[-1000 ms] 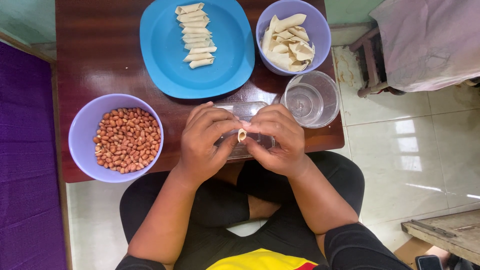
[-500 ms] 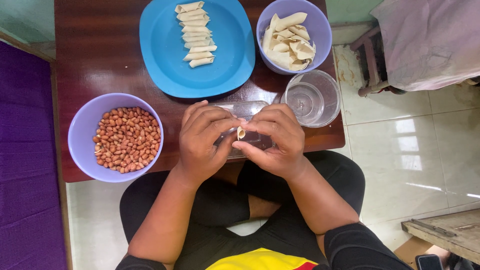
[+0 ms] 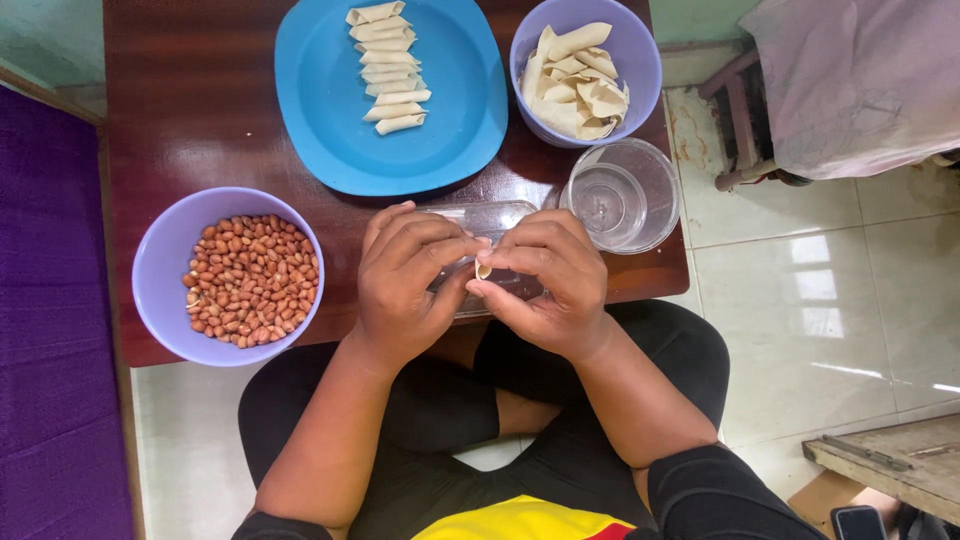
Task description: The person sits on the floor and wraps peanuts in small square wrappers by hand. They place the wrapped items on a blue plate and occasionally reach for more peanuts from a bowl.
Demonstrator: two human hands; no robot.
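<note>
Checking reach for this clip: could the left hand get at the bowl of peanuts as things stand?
Probably yes. The bowl of peanuts sits open-topped just beside the left hand, with bare table between. But that hand shares a small pale piece with the right hand.

A dark reddish-brown polished wooden table (image 3: 200, 140) filled the upper part of the view. On its near left corner sat a round lilac plastic bowl (image 3: 160, 270) heaped with red-skinned peanuts (image 3: 250, 278). Behind it, towards the middle, lay a large blue plastic plate (image 3: 320, 110) carrying a column of small pale rolled pastry pieces (image 3: 385, 65). To the right of the plate stood a second lilac plastic bowl (image 3: 640, 50) holding loose cream-coloured pastry wrappers (image 3: 575, 85). Just in front of that bowl was a clear glass bowl of water (image 3: 620, 195). Right of the table, pale glossy floor tiles (image 3: 850, 300) showed, and a pinkish cloth (image 3: 860, 80) draped over a wooden frame.
</note>
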